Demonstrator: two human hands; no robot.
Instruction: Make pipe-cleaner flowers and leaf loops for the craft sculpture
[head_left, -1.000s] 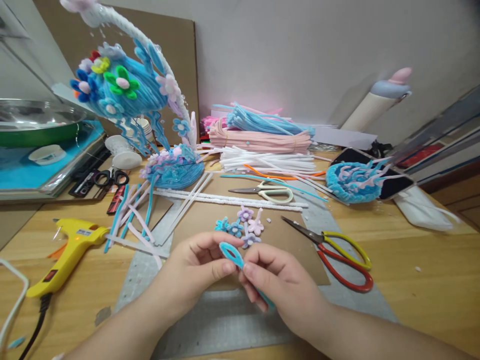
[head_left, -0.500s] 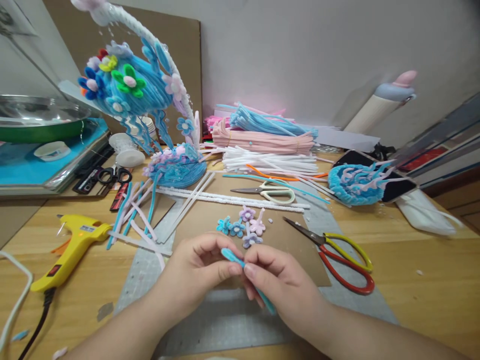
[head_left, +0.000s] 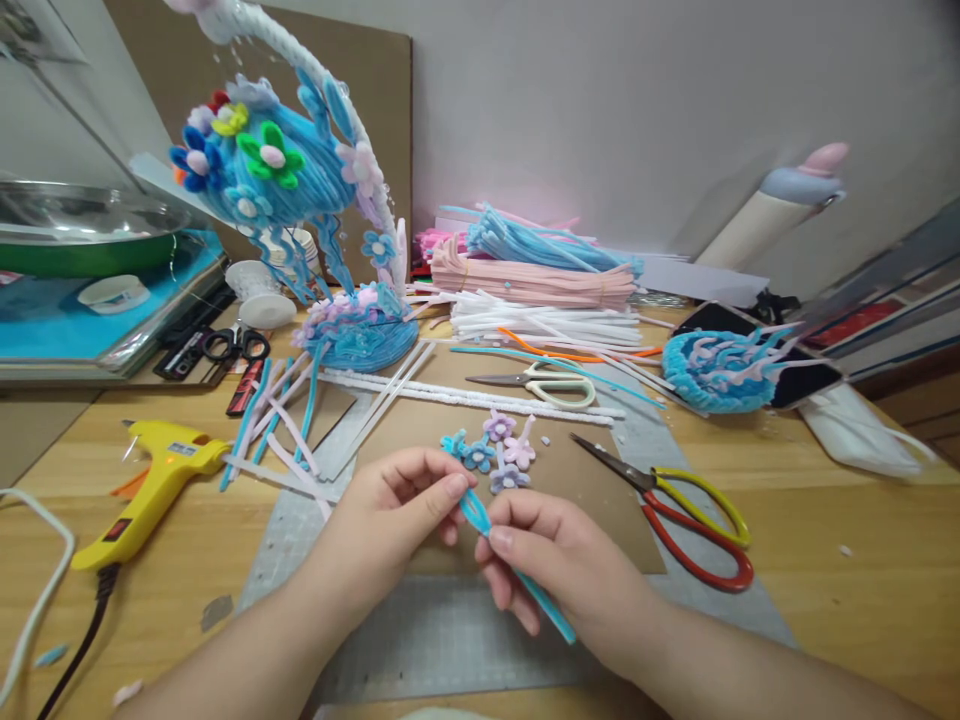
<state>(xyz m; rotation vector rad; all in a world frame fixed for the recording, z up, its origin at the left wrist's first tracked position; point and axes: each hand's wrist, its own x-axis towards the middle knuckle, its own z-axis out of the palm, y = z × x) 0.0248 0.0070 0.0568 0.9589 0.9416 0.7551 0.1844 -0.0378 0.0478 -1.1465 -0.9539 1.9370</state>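
Light-blue fuzzy pipe cleaner, folded into a narrow loop with a straight tail (head_left: 474, 513): one, held between the two hands above a flat brown cardboard sheet (head_left: 600, 525). Left hand (head_left: 401, 505): thumb and fingertips pinched at the loop's upper end. Right hand (head_left: 559, 560): thumb and forefinger gripping the loop's base; tail slanting down past the curled fingers. Small blue, lilac and pink fuzzy flowers (head_left: 478, 456): cluster on the cardboard, just beyond the hands. Black-bladed scissors with yellow and red handles (head_left: 649, 484): right of the right hand, apart.

Soft amb. lt, bowl (head_left: 82, 215) w/ glare, edges warped
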